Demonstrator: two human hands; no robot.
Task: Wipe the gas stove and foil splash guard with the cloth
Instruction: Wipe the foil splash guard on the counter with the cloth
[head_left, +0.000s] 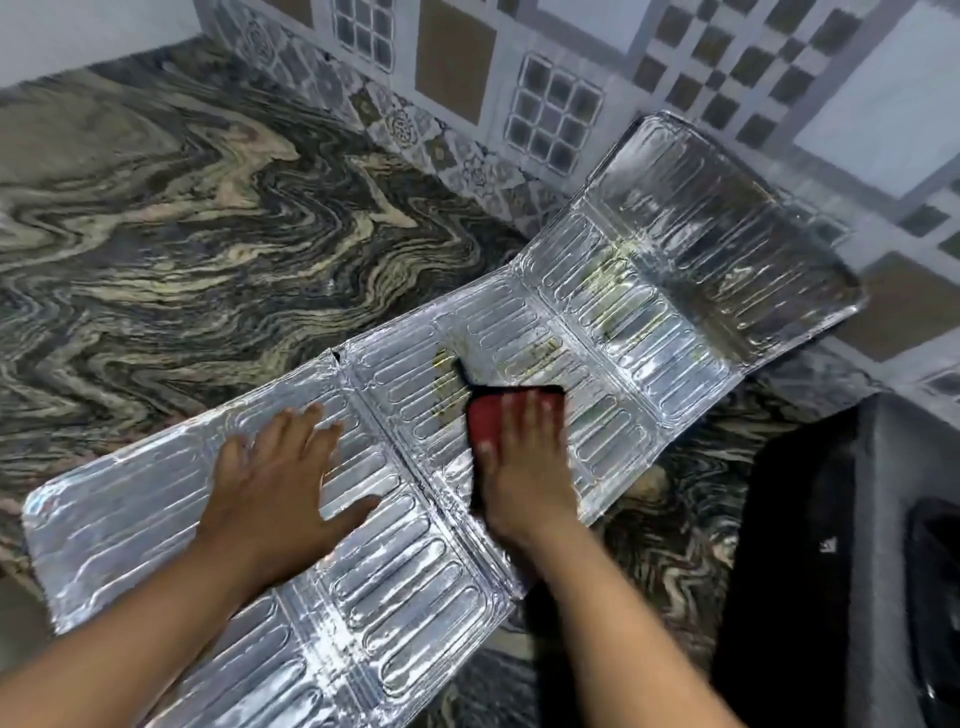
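The foil splash guard (519, 364) lies unfolded on the counter (182, 234), the left hand (280, 478) flat on it with fingers straight, the right hand (524, 467) pressing the red cloth (488, 415) near yellowish stains (447, 379); hard rubbing may tear the thin foil, and the gas stove (883, 545) stands close at right.

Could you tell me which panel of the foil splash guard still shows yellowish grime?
The middle panel, just beyond the red cloth under the right hand; the panel under the left hand looks clean.

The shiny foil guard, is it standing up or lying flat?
Mostly flat: the foil splash guard lies unfolded on the countertop, only its far panel tilting up against the wall.
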